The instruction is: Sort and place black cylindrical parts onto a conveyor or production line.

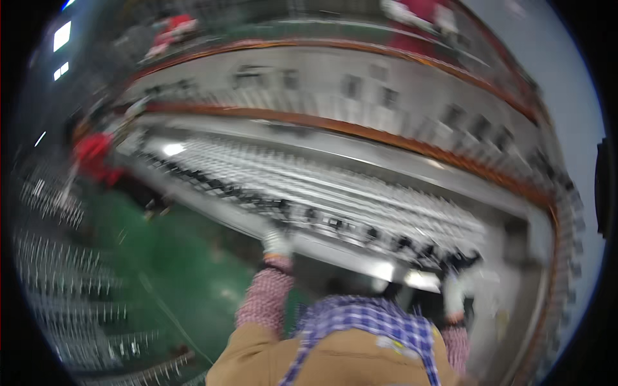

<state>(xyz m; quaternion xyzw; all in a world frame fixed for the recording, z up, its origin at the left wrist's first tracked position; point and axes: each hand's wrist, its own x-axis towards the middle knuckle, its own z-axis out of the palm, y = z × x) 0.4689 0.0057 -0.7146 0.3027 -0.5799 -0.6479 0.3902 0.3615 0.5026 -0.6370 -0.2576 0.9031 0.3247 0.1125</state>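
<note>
My left hand (277, 243), in a white glove, is at the near edge of a long metal worktop (328, 249). Its fingers reach toward a row of small black parts (335, 223), and blur hides whether they grip any. Farther right, my gloved right hand (454, 294) is at the row's right end, close against a dark piece (460, 260). Motion smears those fingers too, so a hold cannot be made out. Behind the black parts, long rows of shiny pale metal pieces (309, 177) stretch across the worktop.
Orange-brown rails (322, 122) border a grey conveyor-like strip (309, 71) carrying dark blocks. A person in red (93, 154) stands at the far left; others in red are across the line. Racks of metal rods (71, 283) stand left on the green floor (174, 264).
</note>
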